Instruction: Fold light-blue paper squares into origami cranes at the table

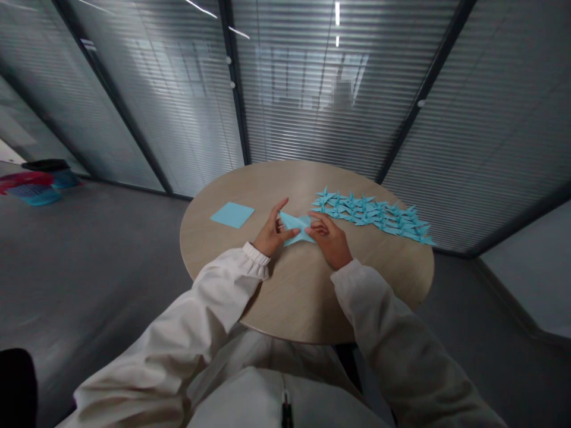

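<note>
While both hands are on the same piece of light-blue folded paper (289, 220), it sits between them, just above the near middle of the table (294, 297) or resting on it; contact underneath cannot be told. Left hand (270, 235): thumb laid across the paper's face, index finger raised away, other fingers at the left edge, so a loose pinch. Right hand (331, 238): thumb and index fingertip close on the right part, remaining fingers curled in.

Handling, as judged: very light, thin, holds a crease well, bends easily between creases. Likely slides on the smooth tabletop if pushed; points and thin edges would crumple or tear under a hard squeeze. Best hold: flat fingertips near the outer corners or along folded edges, thumbs on top, pressure spread.

Surroundings: flat blue paper (232, 214) left of the left hand, well apart from it; one sheet or several, cannot tell. Rows of blue paper cranes (366, 212) lie beyond and to the right of the right hand, the closest just past its knuckles. Wings packed tight; a wide outward sweep of that hand could knock them. Far left of the left hand, on the floor, a bin with a red liner (31, 183).
</note>
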Available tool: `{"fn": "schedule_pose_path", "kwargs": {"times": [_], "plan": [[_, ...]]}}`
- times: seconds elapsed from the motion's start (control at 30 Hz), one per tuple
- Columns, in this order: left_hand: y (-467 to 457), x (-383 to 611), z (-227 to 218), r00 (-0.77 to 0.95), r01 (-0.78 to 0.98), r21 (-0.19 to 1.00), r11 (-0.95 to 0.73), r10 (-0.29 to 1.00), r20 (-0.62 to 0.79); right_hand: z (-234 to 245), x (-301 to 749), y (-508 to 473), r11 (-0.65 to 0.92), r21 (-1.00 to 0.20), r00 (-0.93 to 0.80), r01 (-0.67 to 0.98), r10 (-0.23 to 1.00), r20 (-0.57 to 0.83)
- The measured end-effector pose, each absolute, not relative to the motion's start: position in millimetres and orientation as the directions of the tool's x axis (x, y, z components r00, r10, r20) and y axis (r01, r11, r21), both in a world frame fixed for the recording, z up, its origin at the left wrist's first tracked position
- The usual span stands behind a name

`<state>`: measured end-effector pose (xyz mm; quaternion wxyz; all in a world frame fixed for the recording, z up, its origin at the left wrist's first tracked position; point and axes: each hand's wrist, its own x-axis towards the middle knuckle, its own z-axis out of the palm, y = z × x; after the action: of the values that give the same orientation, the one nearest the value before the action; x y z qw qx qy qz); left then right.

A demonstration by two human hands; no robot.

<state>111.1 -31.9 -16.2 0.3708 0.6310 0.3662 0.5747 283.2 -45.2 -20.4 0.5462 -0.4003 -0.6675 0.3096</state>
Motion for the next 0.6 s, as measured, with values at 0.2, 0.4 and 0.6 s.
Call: {"fn": "schedule_pose_path", "kwargs": {"times": [0.2,0.4,0.6], "plan": [[-36.7,111.7,-10.6,0.245,-0.046,0.909,-0.413,0.878,0.412,-22.0,287.3,-42.0,0.461,-0.878,-0.067,0.127,0.887,0.456],[-34.4,110.0,-13.1,0.263,-0.102,0.921,-0.376,0.883,0.389,-20.5,289.4,-40.8,0.448,-0.891,-0.077,0.071,0.893,0.442],[-33.2,108.3,-13.1,0.288,-0.145,0.937,-0.317,0.893,0.346,-20.6,287.4,-42.6,0.44,-0.895,-0.089,0.075,0.897,0.433]]}}
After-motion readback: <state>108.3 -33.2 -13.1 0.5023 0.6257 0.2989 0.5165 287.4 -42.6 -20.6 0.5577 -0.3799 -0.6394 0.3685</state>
